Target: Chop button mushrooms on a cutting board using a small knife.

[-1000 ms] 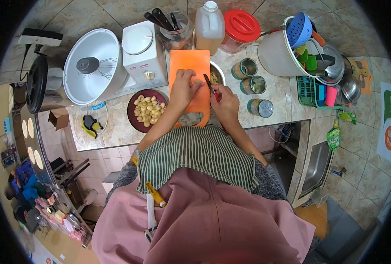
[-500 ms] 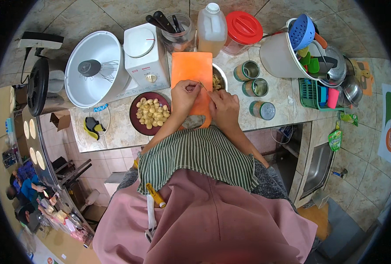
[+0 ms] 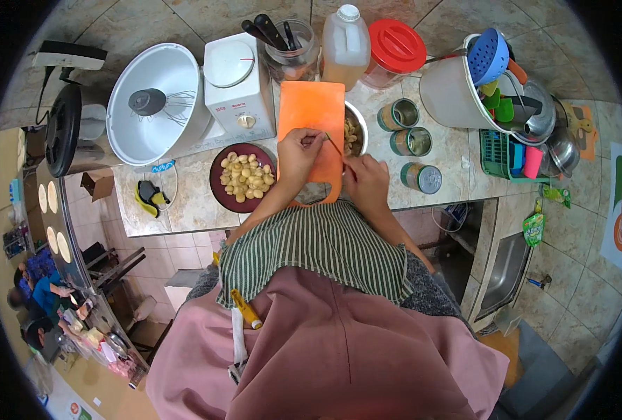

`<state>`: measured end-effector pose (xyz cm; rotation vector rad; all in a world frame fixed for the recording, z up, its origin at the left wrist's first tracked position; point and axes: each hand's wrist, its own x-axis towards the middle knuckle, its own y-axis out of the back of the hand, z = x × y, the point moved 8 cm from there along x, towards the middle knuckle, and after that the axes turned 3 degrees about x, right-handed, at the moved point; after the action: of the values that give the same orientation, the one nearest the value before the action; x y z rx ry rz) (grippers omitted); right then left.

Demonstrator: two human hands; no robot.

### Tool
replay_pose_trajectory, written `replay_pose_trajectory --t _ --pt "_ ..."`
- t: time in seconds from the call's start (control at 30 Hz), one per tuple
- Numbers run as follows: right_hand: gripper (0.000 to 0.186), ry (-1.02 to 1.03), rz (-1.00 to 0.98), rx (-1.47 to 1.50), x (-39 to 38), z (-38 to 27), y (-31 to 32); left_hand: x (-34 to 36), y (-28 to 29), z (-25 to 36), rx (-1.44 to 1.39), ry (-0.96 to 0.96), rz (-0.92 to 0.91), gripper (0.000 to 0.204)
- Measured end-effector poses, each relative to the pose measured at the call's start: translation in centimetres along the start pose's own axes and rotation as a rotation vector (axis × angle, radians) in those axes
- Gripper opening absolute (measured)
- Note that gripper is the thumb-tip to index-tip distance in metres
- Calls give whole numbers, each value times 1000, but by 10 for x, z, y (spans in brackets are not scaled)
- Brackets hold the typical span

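Over the orange cutting board [image 3: 311,105] my left hand [image 3: 300,157] is closed in a pinch; whatever lies between its fingertips is too small to make out. Just right of it, my right hand [image 3: 367,183] is closed round what looks like a small knife [image 3: 333,145], its thin dark blade slanting up toward the left fingertips. Beside the board on the left sits a dark red plate [image 3: 218,187] heaped with pale whole mushrooms [image 3: 246,175]. Partly hidden behind the board's right edge, a white bowl [image 3: 362,124] holds brownish cut pieces [image 3: 351,136].
Several opened tins, one a lying tin [image 3: 423,178], are right of the bowl. A mixer [image 3: 230,91] with a white bowl, a knife jar [image 3: 290,63], a jug [image 3: 346,52] and a red-lidded tub [image 3: 397,45] line the back. A utensil bucket [image 3: 447,98] stands far right.
My hands have drawn slightly apart, the right one lower and off the board's edge. The thin blade between them now shows more. The whole view has shifted a little.
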<state>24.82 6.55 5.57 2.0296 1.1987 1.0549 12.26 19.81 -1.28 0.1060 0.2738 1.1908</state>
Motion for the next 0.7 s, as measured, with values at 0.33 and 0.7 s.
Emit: replay_pose_trajectory --t 0.33,0.7 --pt "28 12 -33 -20 27 -10 -10 -6 1 9 42 -114 30 12" --pt "26 30 -24 -44 22 -14 -9 -8 4 14 48 -124 45 12"
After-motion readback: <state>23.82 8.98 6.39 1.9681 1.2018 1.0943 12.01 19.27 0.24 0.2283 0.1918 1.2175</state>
